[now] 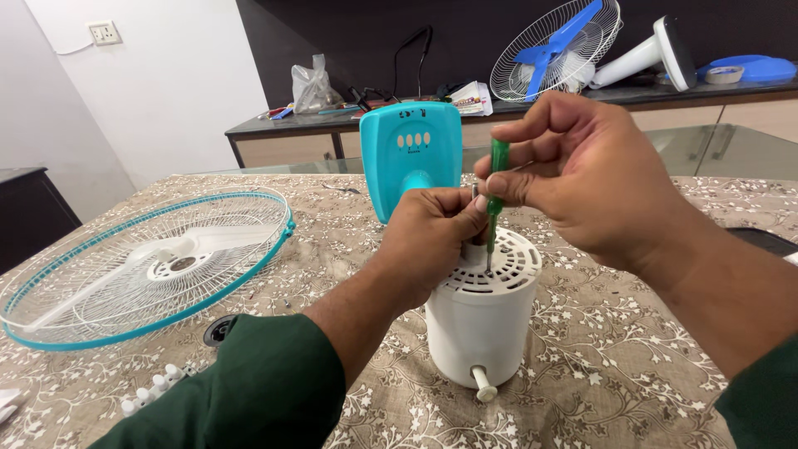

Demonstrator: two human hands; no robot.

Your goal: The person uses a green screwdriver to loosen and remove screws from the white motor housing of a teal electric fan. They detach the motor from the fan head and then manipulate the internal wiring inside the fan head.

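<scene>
Left hand (pixel 428 237) clamps the white motor housing (pixel 482 333), right hand (pixel 582 170) pinches the green screwdriver (pixel 497 187): keep the shaft vertical, tip seated, press down while turning.

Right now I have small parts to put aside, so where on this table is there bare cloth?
Bare tablecloth lies right of the white motor housing, below the right hand. Another patch sits between the fan guard and the teal fan base. Crowded: the near-left corner with white pegs, and around the left hand.
</scene>
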